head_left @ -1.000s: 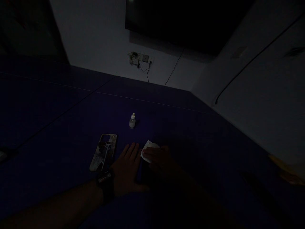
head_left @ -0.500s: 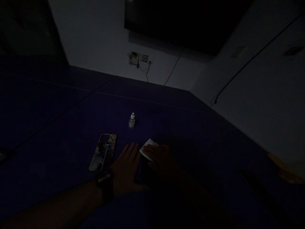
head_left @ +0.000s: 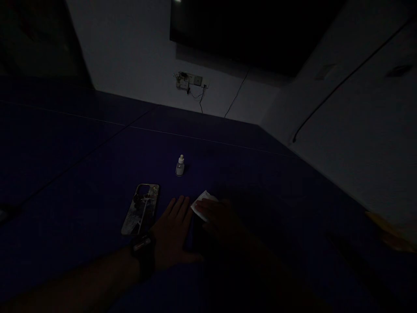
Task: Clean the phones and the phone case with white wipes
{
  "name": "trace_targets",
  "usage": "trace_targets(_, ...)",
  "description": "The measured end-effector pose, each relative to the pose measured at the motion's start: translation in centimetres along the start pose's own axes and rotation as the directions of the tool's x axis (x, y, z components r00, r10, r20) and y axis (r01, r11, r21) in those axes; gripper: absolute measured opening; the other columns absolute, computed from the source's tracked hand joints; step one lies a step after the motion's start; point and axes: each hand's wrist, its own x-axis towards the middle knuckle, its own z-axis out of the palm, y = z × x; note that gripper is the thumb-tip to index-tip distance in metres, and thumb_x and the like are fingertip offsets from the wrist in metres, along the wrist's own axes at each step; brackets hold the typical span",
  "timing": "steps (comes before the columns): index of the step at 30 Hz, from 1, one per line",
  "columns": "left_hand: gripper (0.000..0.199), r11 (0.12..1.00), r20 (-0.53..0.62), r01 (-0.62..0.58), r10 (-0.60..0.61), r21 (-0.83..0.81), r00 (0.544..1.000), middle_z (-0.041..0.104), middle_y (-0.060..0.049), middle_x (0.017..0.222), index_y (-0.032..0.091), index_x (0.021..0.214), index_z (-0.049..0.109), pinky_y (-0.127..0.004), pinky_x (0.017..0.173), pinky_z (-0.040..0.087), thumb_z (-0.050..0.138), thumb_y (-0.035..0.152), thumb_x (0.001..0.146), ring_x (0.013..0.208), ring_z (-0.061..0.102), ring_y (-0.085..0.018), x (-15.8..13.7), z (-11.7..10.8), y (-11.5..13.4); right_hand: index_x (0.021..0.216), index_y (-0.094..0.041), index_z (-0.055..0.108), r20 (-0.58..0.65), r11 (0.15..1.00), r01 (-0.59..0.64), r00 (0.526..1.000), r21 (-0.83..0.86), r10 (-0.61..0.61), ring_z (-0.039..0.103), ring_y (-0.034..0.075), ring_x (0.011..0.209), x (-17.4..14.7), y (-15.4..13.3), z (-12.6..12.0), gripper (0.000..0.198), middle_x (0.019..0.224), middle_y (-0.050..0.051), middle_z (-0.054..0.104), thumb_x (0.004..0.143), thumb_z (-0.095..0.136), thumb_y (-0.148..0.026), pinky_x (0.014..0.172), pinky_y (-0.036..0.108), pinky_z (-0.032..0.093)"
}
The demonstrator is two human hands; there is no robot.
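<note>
In the dim head view my left hand (head_left: 172,237) lies flat with its fingers stretched out, beside the patterned phone case (head_left: 141,211). My right hand (head_left: 220,215) presses a folded white wipe (head_left: 199,208) down with its fingers, just right of my left fingertips. A dark area lies beneath the wipe and between the hands; whether it is an object or shadow I cannot make out. Beyond both hands a small dropper bottle (head_left: 180,166) with a white top stands upright.
Everything rests on a dark blue surface (head_left: 97,165). A pale wall behind it carries sockets with wires (head_left: 192,81) and a large dark screen (head_left: 241,34). Something yellowish (head_left: 387,230) lies at the right edge, and a dark cable (head_left: 342,82) runs along the right wall.
The view has become slightly darker. Both hands, the wipe, the phone case and the bottle stay in nearly the same places.
</note>
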Motion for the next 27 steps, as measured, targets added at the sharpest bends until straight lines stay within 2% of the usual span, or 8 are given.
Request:
trace_targets(3,0.123,1.0,-0.013,-0.002,0.002,0.01,1.0,0.03,-0.028,0.161,0.004,0.154,0.036,-0.058,0.122,0.021,0.039,0.096,0.073,0.15,0.027,-0.044,0.0,0.3,-0.1,0.14,-0.026,0.057,-0.057,0.997,-0.077,0.995,-0.021,0.076,0.056,0.025,0.128,-0.2,0.4,-0.1,0.04,0.141,0.009,0.063,0.105,0.039,-0.031,0.106,0.048,0.032)
trace_targets(6,0.124,1.0,-0.003,0.001,-0.001,0.01,1.0,0.029,-0.029,0.161,0.003,0.154,0.036,-0.059,0.122,0.02,0.039,0.097,0.072,0.15,0.027,-0.045,0.0,0.3,-0.2,0.13,-0.026,0.064,-0.06,0.999,-0.042,0.997,0.018,0.043,0.06,0.023,0.123,-0.5,0.8,-0.3,0.037,0.131,0.007,0.069,0.105,0.038,-0.03,0.105,0.045,0.034)
trace_targets(10,0.124,1.0,-0.003,-0.008,0.008,0.005,1.0,0.027,-0.029,0.162,0.003,0.154,0.034,-0.06,0.122,0.018,0.039,0.097,0.073,0.151,0.025,-0.045,0.0,0.3,-0.1,0.14,-0.026,0.057,-0.019,1.0,0.023,1.0,0.009,-0.023,0.056,0.024,0.128,-0.4,0.5,-0.1,0.041,0.14,0.008,0.064,0.105,0.038,-0.032,0.107,0.047,0.032)
trace_targets(14,0.125,1.0,-0.002,0.003,-0.003,0.002,1.0,0.025,-0.028,0.163,0.003,0.156,0.031,-0.058,0.123,0.015,0.036,0.097,0.073,0.152,0.021,-0.044,-0.1,0.5,0.0,0.144,-0.025,0.053,-0.049,0.995,-0.053,0.998,-0.087,0.049,0.054,0.026,0.131,-0.3,0.7,0.2,0.043,0.145,0.009,0.06,0.105,0.036,-0.033,0.106,0.049,0.031)
trace_targets(17,0.125,1.0,0.011,-0.004,0.004,-0.007,1.0,0.022,-0.027,0.164,0.003,0.157,0.027,-0.058,0.124,0.012,0.032,0.097,0.075,0.154,0.016,-0.043,-0.2,0.5,0.0,0.134,-0.025,0.063,-0.118,0.989,-0.1,0.989,-0.111,0.087,0.061,0.026,0.122,-0.5,1.3,0.5,0.041,0.134,0.01,0.067,0.106,0.033,-0.029,0.104,0.05,0.032)
trace_targets(19,0.126,1.0,0.039,0.008,-0.007,-0.013,0.999,0.02,-0.029,0.164,0.002,0.156,0.026,-0.058,0.124,0.011,0.03,0.097,0.074,0.154,0.015,-0.043,-0.2,0.4,0.1,0.127,-0.024,0.068,-0.145,0.992,-0.071,0.988,-0.101,0.056,0.063,0.026,0.117,-0.7,1.6,0.8,0.041,0.125,0.01,0.072,0.106,0.032,-0.027,0.104,0.05,0.033)
trace_targets(23,0.123,1.0,0.024,0.026,-0.026,-0.013,0.999,0.02,-0.028,0.164,0.003,0.156,0.027,-0.057,0.125,0.008,0.031,0.096,0.076,0.154,0.013,-0.042,-0.2,0.2,0.3,0.14,-0.027,0.059,-0.079,0.995,0.058,0.995,-0.084,-0.065,0.059,0.026,0.127,-0.7,1.8,1.4,0.041,0.138,0.009,0.065,0.104,0.037,-0.029,0.106,0.05,0.035)
trace_targets(27,0.126,0.999,0.039,0.024,-0.022,-0.044,0.999,0.017,-0.028,0.165,0.001,0.157,0.025,-0.056,0.125,0.007,0.032,0.097,0.075,0.155,0.013,-0.042,-0.2,0.3,0.2,0.144,-0.028,0.054,-0.09,0.994,0.009,0.996,-0.106,-0.019,0.058,0.027,0.129,-0.9,2.6,2.0,0.043,0.143,0.009,0.061,0.105,0.037,-0.031,0.105,0.052,0.034)
